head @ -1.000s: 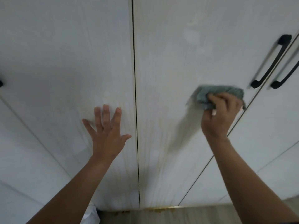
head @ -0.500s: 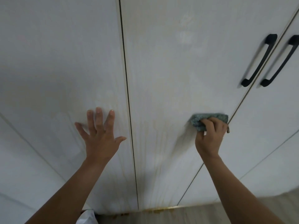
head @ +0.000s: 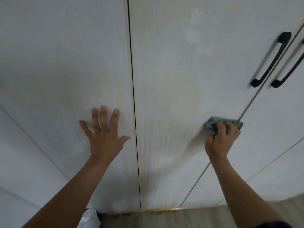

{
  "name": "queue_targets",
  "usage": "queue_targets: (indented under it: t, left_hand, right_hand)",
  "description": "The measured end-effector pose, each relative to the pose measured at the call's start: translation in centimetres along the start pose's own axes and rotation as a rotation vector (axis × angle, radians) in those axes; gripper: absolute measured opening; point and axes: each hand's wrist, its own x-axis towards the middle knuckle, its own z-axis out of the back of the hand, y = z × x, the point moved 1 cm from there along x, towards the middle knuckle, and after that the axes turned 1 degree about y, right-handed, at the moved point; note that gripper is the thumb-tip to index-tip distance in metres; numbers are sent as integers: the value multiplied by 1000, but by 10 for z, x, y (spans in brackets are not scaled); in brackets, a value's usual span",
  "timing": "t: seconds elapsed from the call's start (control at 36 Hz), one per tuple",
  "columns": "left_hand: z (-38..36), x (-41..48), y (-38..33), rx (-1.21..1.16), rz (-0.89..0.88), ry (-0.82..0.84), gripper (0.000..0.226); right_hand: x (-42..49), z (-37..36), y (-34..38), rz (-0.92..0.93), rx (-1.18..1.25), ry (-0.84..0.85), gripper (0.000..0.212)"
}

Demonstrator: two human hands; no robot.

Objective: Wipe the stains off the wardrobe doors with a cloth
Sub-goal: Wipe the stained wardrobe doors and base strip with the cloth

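Head view: the right hand (head: 222,140), gripping the cloth (head: 212,127) against the door (head: 172,71), is now farther below the handle (head: 269,58) than a second ago, the left hand (head: 105,139) stays spread flat well left of it, so the wipe seems to be nearing the lower streaks (head: 164,153).

cloth (head: 211,125) half hidden under fingers (head: 221,129), right handle (head: 291,69) cut by edge

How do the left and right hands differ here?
Pose: the left hand has straight, spread fingers; the right hand has curled fingers.
Load: the left hand holds nothing; the right hand grips the grey-green cloth.
Place: the left hand rests flat on the left door; the right hand is near the right edge of the middle door.
Shared: both are on white wardrobe doors, at about the same height.
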Motion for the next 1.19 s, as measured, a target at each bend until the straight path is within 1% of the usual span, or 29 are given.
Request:
queue_targets:
  t: [0.08,0.14,0.19,0.28,0.33,0.39,0.47,0.53,0.58,0.64,0.72,0.81,0.89,0.94,1.0,1.08,1.14,1.19]
  left_hand:
    - [0,0,0,0,0,-1,137]
    - [0,0,-1,8,-1,-5,136]
    - [1,0,-1,3,-2,-2,136]
    - [1,0,0,-5,-2,-5,137]
    - [1,0,-1,-9,-2,-7,138]
    - [1,0,-2,-14,-2,-12,138]
    - [0,0,-3,-19,0,-5,137]
    - [-1,-1,-1,-17,-1,-4,136]
    - [-1,-1,-1,-8,-2,-1,135]
    - [-1,-1,-1,-4,-1,0,134]
    - [-1,-1,-1,-12,2,0,133]
    - [-1,-1,-1,-22,-1,6,133]
    - [-1,-1,-1,-24,2,10,135]
    - [0,-1,-1,-25,6,11,135]
    - [1,0,-2,-21,9,12,136]
    - [1,0,-2,-38,7,15,137]
    - [2,0,-2,-47,6,18,138]
    - [2,1,-3,-54,0,22,138]
  right_hand:
    - [-32,0,-8,-80,-6,130,41]
    - [-31,4,-9,-126,34,148,39]
    - [-12,10,-8,-152,92,104,36]
    - [23,21,-3,-248,130,-57,36]
    - [38,24,-3,-340,129,-124,42]
    - [42,22,-3,-386,120,-132,48]
    - [24,12,-3,-403,65,-69,46]
    - [0,5,-2,-459,62,-8,47]
    - [-24,0,3,-555,97,71,50]
    - [-41,-2,8,-621,130,145,46]
    - [-42,3,11,-690,208,182,38]
    - [-27,11,7,-786,271,49,28]
    - [-10,14,3,-803,200,-58,19]
    - [0,11,14,-851,274,-123,22]
    - [6,5,26,-847,326,-145,30]
    - [-2,-4,52,-789,315,-108,33]
    - [-18,-12,66,-667,310,-31,36]
    - [-36,-16,72,-549,286,94,42]
